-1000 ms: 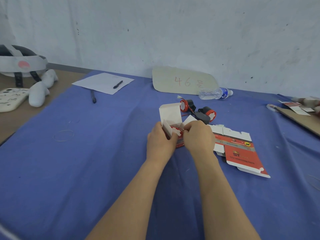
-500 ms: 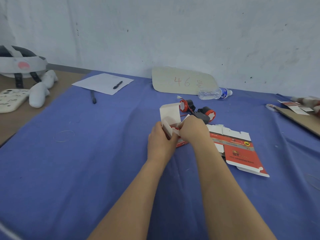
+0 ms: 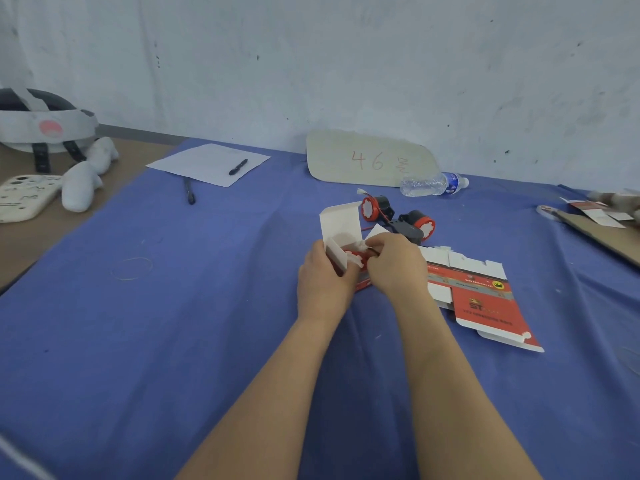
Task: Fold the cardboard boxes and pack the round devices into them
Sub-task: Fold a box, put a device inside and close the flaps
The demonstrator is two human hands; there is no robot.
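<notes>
Left grip (image 3: 323, 284) clasps the half-folded box (image 3: 341, 221) on the desk (image 3: 156, 341). Right grip (image 3: 394, 265) pinches something small at its open mouth, where one device (image 3: 354, 257) seems seated. Lid not closed. Two more devices (image 3: 372, 207) wait behind, and a flat box (image 3: 485, 303) lies unfolded alongside.

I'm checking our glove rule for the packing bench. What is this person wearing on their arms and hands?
Nothing that shows. The left hand and right hand are bare, with no gloves. The left forearm and right forearm are bare down to the picture's lower edge, so no sleeve appears. No watch, bracelet or ring can be made out, though the fingers are partly hidden.
</notes>
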